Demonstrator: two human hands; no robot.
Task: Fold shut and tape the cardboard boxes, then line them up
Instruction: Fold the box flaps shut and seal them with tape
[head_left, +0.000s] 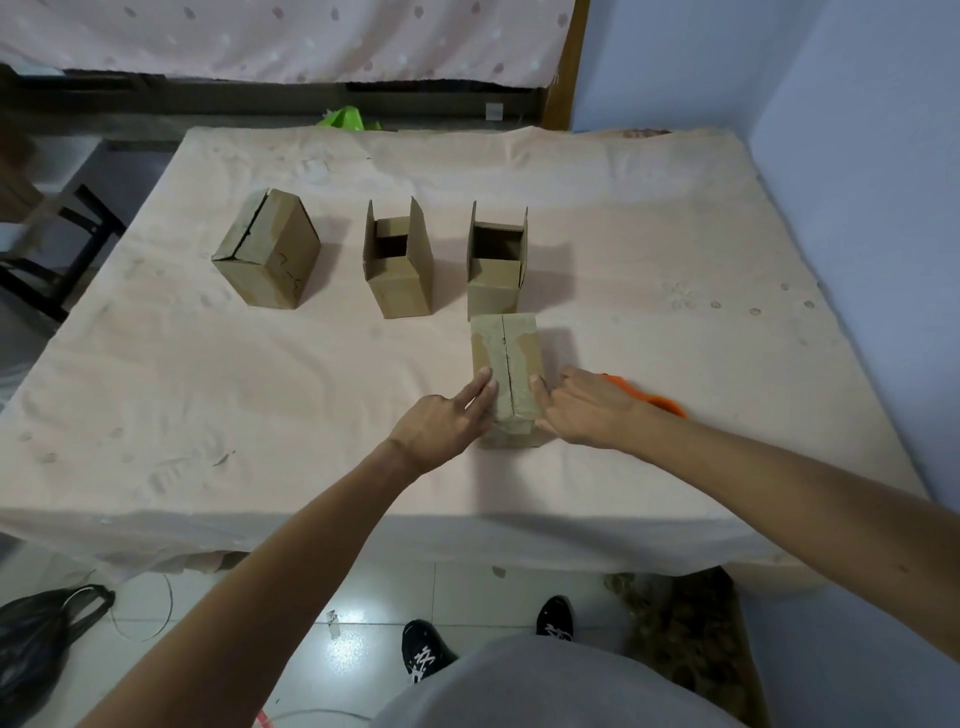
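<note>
head | left hand (441, 426), right hand (587, 410): fingers straight, pressing closed box (511, 358) | middle box (402, 293), right box (491, 299): flaps up, interiors dark

Brown boxes (506, 374) — pink cloth (260, 389).

Open across the tablecloth (208, 389) left of the near closed box (506, 358). Blocked just behind by an open-topped box (493, 291), just right by an orange object (662, 404). Passable between that and the middle open box (400, 280).
</note>
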